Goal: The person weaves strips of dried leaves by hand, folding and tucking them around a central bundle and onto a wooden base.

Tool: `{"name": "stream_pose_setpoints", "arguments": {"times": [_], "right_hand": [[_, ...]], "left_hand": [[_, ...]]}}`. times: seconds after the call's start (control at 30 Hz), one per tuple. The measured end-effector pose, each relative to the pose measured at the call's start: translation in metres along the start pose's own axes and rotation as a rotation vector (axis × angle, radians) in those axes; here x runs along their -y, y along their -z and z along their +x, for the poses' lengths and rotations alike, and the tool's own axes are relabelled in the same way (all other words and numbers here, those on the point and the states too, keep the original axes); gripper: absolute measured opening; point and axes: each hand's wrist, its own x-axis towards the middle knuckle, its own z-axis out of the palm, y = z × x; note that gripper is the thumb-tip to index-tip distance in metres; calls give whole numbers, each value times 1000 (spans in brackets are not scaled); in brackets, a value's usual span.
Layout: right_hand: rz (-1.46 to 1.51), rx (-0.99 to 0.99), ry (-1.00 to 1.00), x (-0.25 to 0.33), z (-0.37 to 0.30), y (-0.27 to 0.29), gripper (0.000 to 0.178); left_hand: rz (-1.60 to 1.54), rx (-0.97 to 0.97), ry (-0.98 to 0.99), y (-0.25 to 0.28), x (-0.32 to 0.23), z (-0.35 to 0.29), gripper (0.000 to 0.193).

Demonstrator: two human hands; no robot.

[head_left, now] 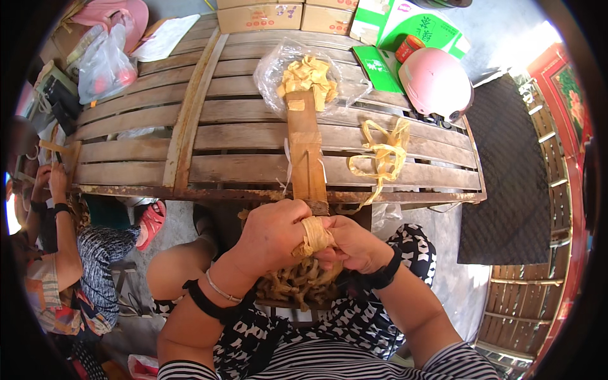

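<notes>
Folded pale-yellow strip [316,237] sits between the two hands, just off the near end of the wooden board [308,161] that runs lengthwise across the slatted worktop [237,170]. The left hand [271,233], to the left of the board's near end, has its fingers curled tight against the strip's left side. The right hand [360,244], to the right of that end, has its fingers bent in and closed on the strip's right side; their tips are partly hidden behind it. Below the board's near end, over the lap, lies a heap of tan-brown twisted pieces [297,282]. At the board's far end, a pile of pale-yellow strips [309,77] rests on a clear plastic bag [266,81]. To the right of the board lies a tangle of translucent yellow plastic [389,152]; farther right and beyond it is a pink helmet [434,79], beside a green carton piece [380,68]. Cardboard boxes [259,19] stand past the board's far end. Well to the left of the board, a co-worker's hands [57,179] are raised by the worktop's edge.
</notes>
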Motion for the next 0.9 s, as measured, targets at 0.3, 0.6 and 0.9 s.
{"name": "stream_pose_setpoints", "arguments": {"times": [0.3, 0.6, 0.9], "right_hand": [[-166, -422, 640, -14, 2, -14, 13], [-1189, -445, 577, -16, 3, -7, 27], [-180, 114, 118, -4, -17, -13, 61]], "left_hand": [[208, -182, 82, -3, -6, 0, 27], [75, 22, 33, 2, 0, -4, 14], [-964, -286, 270, 38, -9, -4, 6]]}}
